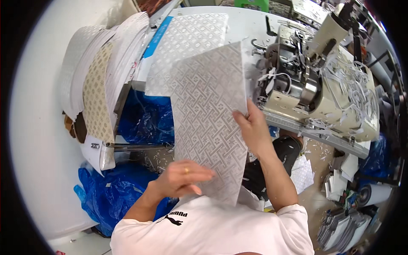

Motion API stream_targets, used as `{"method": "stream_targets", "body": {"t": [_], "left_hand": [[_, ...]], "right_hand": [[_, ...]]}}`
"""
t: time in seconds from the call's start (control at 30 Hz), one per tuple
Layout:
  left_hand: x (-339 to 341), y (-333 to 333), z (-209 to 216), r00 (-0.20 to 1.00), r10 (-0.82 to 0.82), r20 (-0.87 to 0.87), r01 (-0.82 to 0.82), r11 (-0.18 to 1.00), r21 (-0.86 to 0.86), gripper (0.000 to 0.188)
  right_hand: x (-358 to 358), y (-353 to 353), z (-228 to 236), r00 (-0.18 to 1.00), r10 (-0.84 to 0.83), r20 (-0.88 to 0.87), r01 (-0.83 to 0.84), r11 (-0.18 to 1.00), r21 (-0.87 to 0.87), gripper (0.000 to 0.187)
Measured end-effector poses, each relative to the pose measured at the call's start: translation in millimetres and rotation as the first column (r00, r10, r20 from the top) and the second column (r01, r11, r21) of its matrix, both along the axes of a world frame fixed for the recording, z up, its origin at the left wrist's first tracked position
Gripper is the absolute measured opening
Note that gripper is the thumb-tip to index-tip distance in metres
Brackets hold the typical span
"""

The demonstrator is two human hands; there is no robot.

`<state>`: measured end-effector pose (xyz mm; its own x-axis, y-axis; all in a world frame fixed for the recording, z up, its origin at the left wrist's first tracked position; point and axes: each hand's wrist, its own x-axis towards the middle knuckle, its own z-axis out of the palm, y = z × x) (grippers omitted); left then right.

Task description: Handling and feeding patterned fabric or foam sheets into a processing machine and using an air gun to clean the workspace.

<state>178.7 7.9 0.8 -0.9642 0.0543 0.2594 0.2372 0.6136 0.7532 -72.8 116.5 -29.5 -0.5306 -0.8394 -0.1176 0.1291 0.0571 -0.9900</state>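
Note:
A large silver-grey sheet with a woven-lattice pattern hangs tilted in front of my body, like a wallpaper sample. My right hand pinches its right edge, the thumb lying on the patterned face. Over the lower left part of the sheet is my left hand, a ring on one finger. Its fingers stretch out to the right with the thumb apart, and nothing is held in it. Whether its fingertips touch the sheet I cannot tell. Behind the sheet's upper part, a paler patterned sheet lies on the white table.
To the right stands a cream-coloured machine strewn with paper scraps. A thick stack of sheets drapes at the left, with a beige patterned strip on it. Blue plastic bags sit below. Paper bundles lie on the floor at the right.

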Motion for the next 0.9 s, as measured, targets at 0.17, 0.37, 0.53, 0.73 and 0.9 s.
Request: {"method": "stream_targets", "body": {"t": [0.17, 0.37, 0.53, 0.73, 0.9], "left_hand": [[-27, -51, -11, 0.334, 0.931, -0.145, -0.912, 0.358, 0.198, 0.043], [-68, -79, 15, 0.744, 0.571, 0.347, -0.648, 0.488, 0.585, 0.043], [-95, -66, 35, 0.800, 0.500, 0.332, -0.588, 0.545, 0.598, 0.040], [-107, -73, 42, 0.776, 0.490, 0.397, -0.629, 0.556, 0.543, 0.039], [-112, -73, 49, 0.777, 0.497, 0.386, -0.627, 0.552, 0.550, 0.040]], "right_hand": [[6, 46, 19, 0.987, 0.045, -0.152, -0.046, 0.999, -0.001, 0.047], [11, 71, 43, 0.900, -0.357, -0.250, 0.297, 0.922, -0.246, 0.047], [-10, 78, 61, 0.841, -0.520, -0.148, 0.508, 0.854, -0.111, 0.047], [-27, 65, 45, 0.830, -0.557, -0.027, 0.550, 0.826, -0.126, 0.041], [-35, 57, 43, 0.842, -0.539, 0.018, 0.536, 0.834, -0.131, 0.041]]}}
